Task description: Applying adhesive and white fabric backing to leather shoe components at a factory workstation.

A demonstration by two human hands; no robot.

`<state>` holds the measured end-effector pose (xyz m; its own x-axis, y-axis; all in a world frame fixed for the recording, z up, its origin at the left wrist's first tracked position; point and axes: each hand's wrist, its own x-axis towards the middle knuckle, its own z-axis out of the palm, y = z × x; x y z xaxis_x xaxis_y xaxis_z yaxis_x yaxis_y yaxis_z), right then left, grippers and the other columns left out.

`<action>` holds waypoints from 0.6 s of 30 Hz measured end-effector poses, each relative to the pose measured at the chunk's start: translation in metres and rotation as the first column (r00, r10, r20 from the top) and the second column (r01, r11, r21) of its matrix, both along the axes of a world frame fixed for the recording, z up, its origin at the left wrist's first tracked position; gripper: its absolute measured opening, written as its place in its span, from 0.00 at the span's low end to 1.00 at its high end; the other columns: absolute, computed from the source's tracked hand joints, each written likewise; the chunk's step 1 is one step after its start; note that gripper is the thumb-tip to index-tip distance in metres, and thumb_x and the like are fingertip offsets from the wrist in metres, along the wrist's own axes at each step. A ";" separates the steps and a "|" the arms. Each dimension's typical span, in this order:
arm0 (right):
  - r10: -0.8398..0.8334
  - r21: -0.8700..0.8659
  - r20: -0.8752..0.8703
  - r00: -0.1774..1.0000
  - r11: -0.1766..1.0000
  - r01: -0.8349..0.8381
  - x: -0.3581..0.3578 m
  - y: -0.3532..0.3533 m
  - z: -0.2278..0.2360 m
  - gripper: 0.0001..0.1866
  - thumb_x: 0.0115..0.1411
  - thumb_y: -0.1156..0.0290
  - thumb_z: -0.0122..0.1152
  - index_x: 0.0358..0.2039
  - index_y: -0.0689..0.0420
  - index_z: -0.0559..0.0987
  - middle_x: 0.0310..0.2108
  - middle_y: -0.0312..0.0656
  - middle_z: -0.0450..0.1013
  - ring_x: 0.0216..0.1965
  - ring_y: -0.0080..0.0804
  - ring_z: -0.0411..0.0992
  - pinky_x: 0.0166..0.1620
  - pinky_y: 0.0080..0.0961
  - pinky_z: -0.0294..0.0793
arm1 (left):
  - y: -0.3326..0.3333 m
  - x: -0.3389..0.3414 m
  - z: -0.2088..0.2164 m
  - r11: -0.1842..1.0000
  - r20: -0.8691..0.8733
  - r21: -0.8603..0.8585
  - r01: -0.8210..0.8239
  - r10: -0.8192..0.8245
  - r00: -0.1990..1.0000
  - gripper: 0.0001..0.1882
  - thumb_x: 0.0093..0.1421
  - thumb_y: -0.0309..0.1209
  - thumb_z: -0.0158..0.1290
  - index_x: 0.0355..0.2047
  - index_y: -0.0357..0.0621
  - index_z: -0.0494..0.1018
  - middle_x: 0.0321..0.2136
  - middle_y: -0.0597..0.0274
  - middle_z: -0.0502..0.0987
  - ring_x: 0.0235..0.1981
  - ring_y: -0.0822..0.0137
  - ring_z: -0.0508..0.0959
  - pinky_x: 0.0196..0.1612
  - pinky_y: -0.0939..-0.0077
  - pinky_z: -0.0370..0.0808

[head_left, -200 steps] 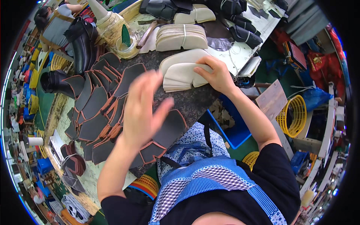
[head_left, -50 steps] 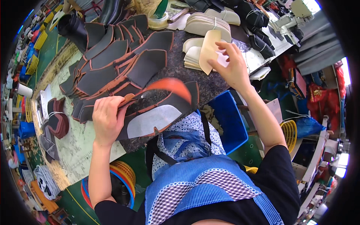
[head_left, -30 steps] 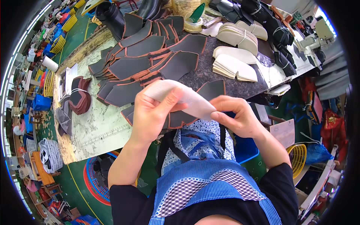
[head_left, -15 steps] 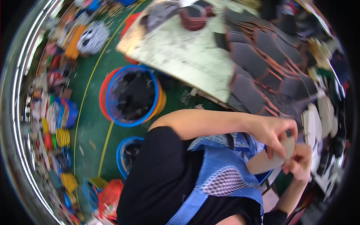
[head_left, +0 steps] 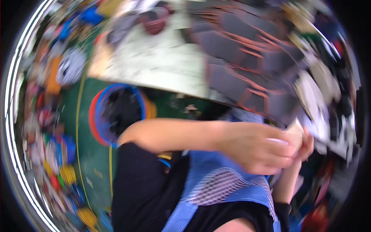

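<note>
In front of my apron, at the right, both hands are on a pale, thin, flexible cut piece point(head_left: 295, 132). My left hand point(head_left: 257, 149) reaches across from the left, its fingers closed and blurred by motion, covering much of the piece. Gripping its far edge is my right hand point(head_left: 306, 147), mostly hidden behind the piece. Just beyond them, at the table's near right edge, lie stacks of dark grey cut pieces point(head_left: 224, 83) with reddish-orange edges.
A pale worktable point(head_left: 162, 69) spans the far side, with a dark red bundle point(head_left: 154, 21) on it. Long whitish pieces point(head_left: 311, 92) lie at the right. Left of the table, a blue-rimmed bin point(head_left: 143, 100) holds black scraps. Coloured containers and clutter line the left side.
My view has swung, so the table and bin appear further left. My left hand has turned and now covers more of the pale piece; both hands still hold it.
</note>
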<state>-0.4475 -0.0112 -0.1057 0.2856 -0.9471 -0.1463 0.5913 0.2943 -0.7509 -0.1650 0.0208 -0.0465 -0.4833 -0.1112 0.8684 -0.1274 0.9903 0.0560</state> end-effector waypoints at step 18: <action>-0.084 -0.290 -0.909 0.408 0.832 -0.474 0.076 -0.047 0.041 0.22 0.58 0.58 0.72 0.27 0.68 0.80 0.24 0.46 0.74 0.27 0.33 0.74 0.31 0.34 0.71 | -0.029 0.072 -0.026 -0.069 0.177 0.984 -0.163 0.368 0.913 0.13 0.63 0.29 0.64 0.36 0.43 0.69 0.33 0.67 0.79 0.33 0.81 0.76 0.39 0.85 0.73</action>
<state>-0.3713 -0.0582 -0.0652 0.4509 -0.8921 -0.0292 -0.4841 -0.2169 -0.8477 -0.0926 -0.0079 -0.0727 -0.0979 -0.9753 -0.1979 -0.2564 -0.1674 0.9519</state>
